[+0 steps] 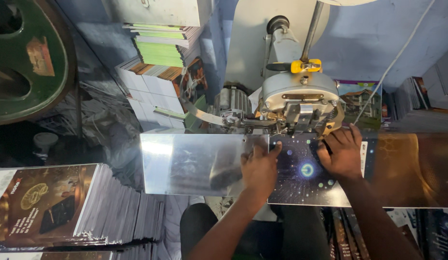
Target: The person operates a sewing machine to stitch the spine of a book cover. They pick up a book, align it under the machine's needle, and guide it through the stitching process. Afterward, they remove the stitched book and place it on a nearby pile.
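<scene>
We see a dark glossy booklet with a glowing round emblem and scattered dots [303, 175] lying flat on the shiny metal bench [185, 163], its far edge tucked under the head of a grey metal stitching machine [301, 98]. Our left hand [259, 168] rests palm down on the booklet's left edge, half on the bare metal; its fingers [274, 148] lie close together and point toward the machine, pressing flat rather than gripping. Our right hand [342, 154] presses on the booklet's right part, its fingers [351, 135] slightly spread and stretched up to the base of the machine head, clamped on nothing. A yellow clip-shaped part [306, 65] sits on top of the machine, beside a slanting metal rod [310, 31]. To the lower left, well apart from the hands, lies a thick stack of dark printed booklets [79, 207]. Farther back, a pile of green and white paper stacks [161, 53] stands against the blue wall.
</scene>
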